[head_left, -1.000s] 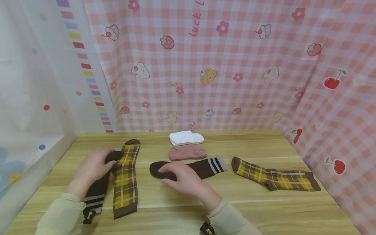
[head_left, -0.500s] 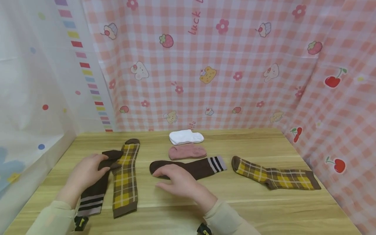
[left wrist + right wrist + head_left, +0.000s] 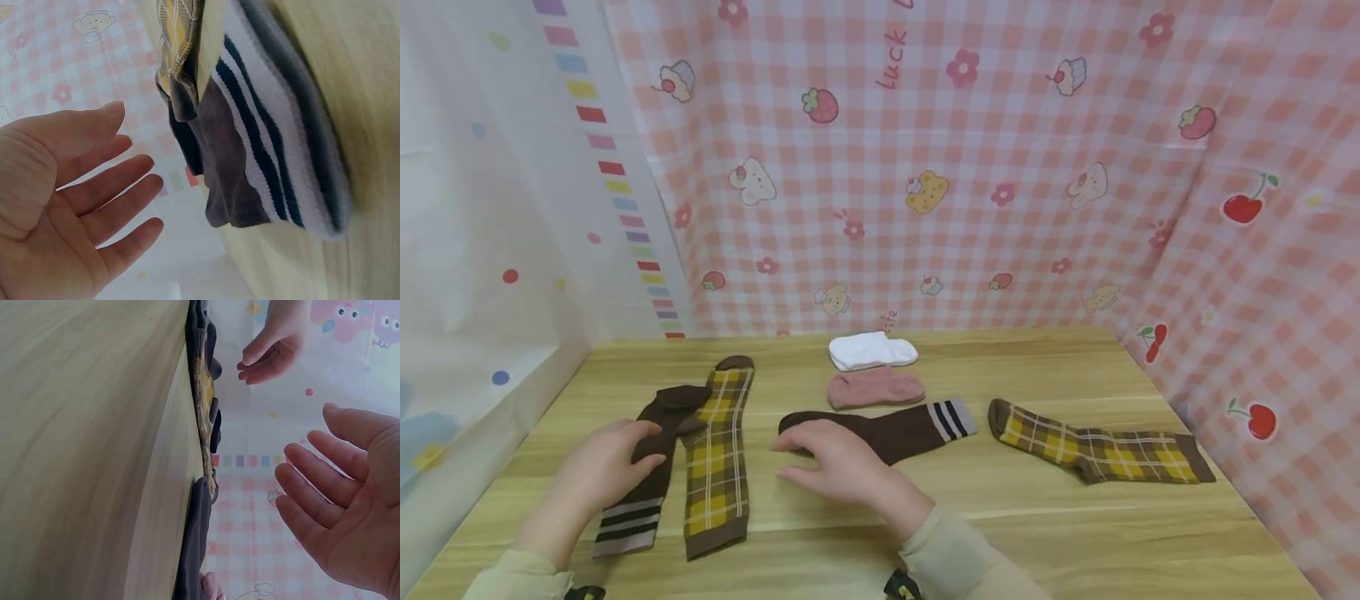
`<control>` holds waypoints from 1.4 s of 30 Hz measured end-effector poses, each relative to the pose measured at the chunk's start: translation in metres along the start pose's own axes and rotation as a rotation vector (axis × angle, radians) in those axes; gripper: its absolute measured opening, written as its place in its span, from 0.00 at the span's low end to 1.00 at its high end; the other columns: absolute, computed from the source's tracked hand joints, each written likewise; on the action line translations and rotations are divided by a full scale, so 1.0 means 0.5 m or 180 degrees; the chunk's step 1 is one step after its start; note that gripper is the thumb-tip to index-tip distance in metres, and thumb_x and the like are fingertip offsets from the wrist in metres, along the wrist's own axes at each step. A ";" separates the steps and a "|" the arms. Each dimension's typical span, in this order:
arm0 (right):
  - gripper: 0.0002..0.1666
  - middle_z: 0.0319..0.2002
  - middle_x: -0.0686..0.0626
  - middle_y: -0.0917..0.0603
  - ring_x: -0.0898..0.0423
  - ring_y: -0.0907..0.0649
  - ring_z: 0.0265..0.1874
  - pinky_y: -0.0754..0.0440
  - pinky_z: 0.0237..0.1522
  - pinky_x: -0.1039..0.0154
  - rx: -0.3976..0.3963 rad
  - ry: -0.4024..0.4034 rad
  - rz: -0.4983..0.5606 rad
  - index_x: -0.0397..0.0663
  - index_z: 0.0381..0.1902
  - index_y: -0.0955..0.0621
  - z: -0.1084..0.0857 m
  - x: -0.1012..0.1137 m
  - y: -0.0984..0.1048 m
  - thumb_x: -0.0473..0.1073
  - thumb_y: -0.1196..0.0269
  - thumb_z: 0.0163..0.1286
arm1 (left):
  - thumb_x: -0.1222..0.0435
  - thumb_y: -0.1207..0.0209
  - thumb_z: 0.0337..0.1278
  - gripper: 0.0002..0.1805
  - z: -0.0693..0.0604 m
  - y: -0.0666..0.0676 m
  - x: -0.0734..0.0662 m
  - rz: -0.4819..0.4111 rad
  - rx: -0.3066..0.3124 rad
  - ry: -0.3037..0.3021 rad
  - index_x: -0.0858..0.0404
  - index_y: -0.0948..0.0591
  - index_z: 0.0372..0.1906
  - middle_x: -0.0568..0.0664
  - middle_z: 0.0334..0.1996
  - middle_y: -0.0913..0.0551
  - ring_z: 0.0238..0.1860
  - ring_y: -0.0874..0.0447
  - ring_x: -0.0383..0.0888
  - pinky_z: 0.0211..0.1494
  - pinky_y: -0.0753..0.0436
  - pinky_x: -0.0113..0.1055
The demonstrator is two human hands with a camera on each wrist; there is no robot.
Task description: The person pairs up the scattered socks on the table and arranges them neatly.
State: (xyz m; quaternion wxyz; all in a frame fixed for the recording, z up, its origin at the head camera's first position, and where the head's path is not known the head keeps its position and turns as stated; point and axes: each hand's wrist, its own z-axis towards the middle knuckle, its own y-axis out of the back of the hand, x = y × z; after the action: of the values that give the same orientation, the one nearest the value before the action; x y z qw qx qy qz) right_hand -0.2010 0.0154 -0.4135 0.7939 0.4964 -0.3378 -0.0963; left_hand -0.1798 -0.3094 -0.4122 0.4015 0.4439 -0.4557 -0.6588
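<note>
My left hand [image 3: 597, 465] hovers over a long dark brown sock [image 3: 653, 490] with a striped cuff, its toe folded across a yellow-brown plaid sock [image 3: 718, 475]. In the left wrist view, the left hand [image 3: 69, 200] has relaxed, parted fingers and stands apart from the brown sock [image 3: 228, 162]. A second dark brown striped sock [image 3: 910, 429] lies sideways at mid-table, and above its toe end is my right hand [image 3: 838, 467]. The right wrist view shows that right hand [image 3: 350, 506] holding nothing, fingers spread, off the table.
Behind the middle brown sock lie a pink sock [image 3: 876, 388] and a white sock [image 3: 872, 351]. Another plaid sock [image 3: 1097, 454] rests on the right of the wooden table [image 3: 1045, 542]. Pink checked cloth [image 3: 880, 150] hangs along the back edge.
My left hand has drawn back from the folded toe of the left brown sock, toward the lower left, uncovering it. The right hand has shifted slightly left.
</note>
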 end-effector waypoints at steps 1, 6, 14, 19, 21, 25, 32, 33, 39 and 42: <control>0.19 0.52 0.54 0.16 0.63 0.21 0.55 0.31 0.60 0.73 -0.0005 0.0006 0.0004 0.50 0.55 0.17 0.001 0.000 -0.001 0.47 0.33 0.68 | 0.68 0.29 0.50 0.19 -0.002 -0.001 0.001 -0.0005 0.0003 -0.0014 0.75 0.19 0.46 0.67 0.42 0.17 0.44 0.19 0.66 0.47 0.22 0.59; 0.19 0.52 0.55 0.16 0.63 0.21 0.54 0.31 0.60 0.74 -0.0017 0.0014 -0.0020 0.50 0.55 0.17 0.006 0.001 -0.006 0.48 0.33 0.69 | 0.67 0.29 0.50 0.18 -0.014 -0.003 0.004 -0.0033 0.0118 -0.0015 0.74 0.18 0.44 0.64 0.41 0.16 0.44 0.18 0.66 0.47 0.22 0.59; 0.18 0.51 0.56 0.16 0.65 0.21 0.53 0.30 0.59 0.74 -0.0053 -0.0044 -0.0017 0.51 0.55 0.17 0.011 -0.007 -0.011 0.48 0.34 0.69 | 0.65 0.28 0.48 0.18 -0.025 -0.010 0.015 -0.0013 0.0488 0.0080 0.72 0.17 0.43 0.61 0.40 0.15 0.43 0.17 0.63 0.47 0.20 0.58; 0.18 0.52 0.56 0.16 0.64 0.21 0.54 0.31 0.60 0.73 -0.0038 -0.0066 -0.0073 0.51 0.55 0.17 0.015 -0.006 -0.011 0.49 0.34 0.70 | 0.63 0.26 0.46 0.21 -0.035 -0.016 0.026 -0.0010 0.0637 0.0057 0.72 0.17 0.42 0.59 0.39 0.15 0.42 0.17 0.61 0.45 0.19 0.56; 0.18 0.52 0.55 0.16 0.64 0.21 0.54 0.31 0.60 0.74 -0.0030 -0.0059 -0.0098 0.51 0.55 0.17 0.018 -0.004 -0.011 0.49 0.34 0.70 | 0.64 0.26 0.45 0.21 -0.039 -0.018 0.027 -0.0049 0.0679 0.0038 0.73 0.18 0.42 0.59 0.39 0.15 0.42 0.17 0.61 0.45 0.19 0.56; 0.18 0.51 0.56 0.16 0.64 0.21 0.54 0.31 0.59 0.75 -0.0006 -0.0070 -0.0101 0.51 0.54 0.17 0.025 -0.003 -0.017 0.50 0.34 0.70 | 0.65 0.26 0.45 0.20 -0.043 -0.021 0.025 -0.0106 0.0772 0.0069 0.73 0.18 0.43 0.59 0.40 0.15 0.44 0.17 0.62 0.47 0.20 0.57; 0.19 0.52 0.56 0.16 0.65 0.21 0.53 0.29 0.58 0.74 -0.0013 -0.0032 -0.0113 0.51 0.55 0.18 0.033 -0.005 -0.026 0.50 0.35 0.70 | 0.66 0.24 0.39 0.21 -0.052 -0.031 0.033 -0.0061 0.0729 0.0049 0.71 0.17 0.41 0.57 0.39 0.17 0.42 0.18 0.59 0.47 0.20 0.56; 0.19 0.52 0.56 0.16 0.64 0.21 0.53 0.29 0.58 0.74 -0.0016 -0.0030 -0.0109 0.51 0.56 0.18 0.033 -0.005 -0.027 0.50 0.35 0.70 | 0.66 0.24 0.38 0.22 -0.052 -0.032 0.034 -0.0044 0.0730 0.0035 0.70 0.17 0.41 0.56 0.38 0.17 0.41 0.18 0.59 0.46 0.20 0.56; 0.22 0.54 0.55 0.17 0.62 0.21 0.55 0.30 0.60 0.73 -0.0002 -0.0028 -0.0186 0.50 0.57 0.19 0.040 -0.006 -0.029 0.50 0.33 0.68 | 0.67 0.23 0.37 0.19 -0.046 -0.034 0.035 -0.0038 0.0782 0.0067 0.67 0.17 0.38 0.52 0.36 0.19 0.38 0.19 0.54 0.43 0.19 0.53; 0.23 0.55 0.55 0.18 0.60 0.22 0.57 0.31 0.61 0.70 0.0039 -0.0083 -0.0262 0.51 0.58 0.19 0.043 -0.006 -0.032 0.52 0.33 0.68 | 0.67 0.24 0.37 0.17 -0.042 -0.035 0.034 -0.0036 0.0786 0.0042 0.65 0.18 0.36 0.50 0.34 0.20 0.36 0.19 0.52 0.42 0.19 0.52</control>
State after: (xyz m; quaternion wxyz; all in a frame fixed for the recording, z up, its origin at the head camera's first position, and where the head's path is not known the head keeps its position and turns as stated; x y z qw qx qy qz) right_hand -0.2140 -0.0066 -0.4222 0.7817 0.5134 -0.3280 -0.1334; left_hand -0.1668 -0.3260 -0.4368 0.3430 0.4969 -0.5282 -0.5970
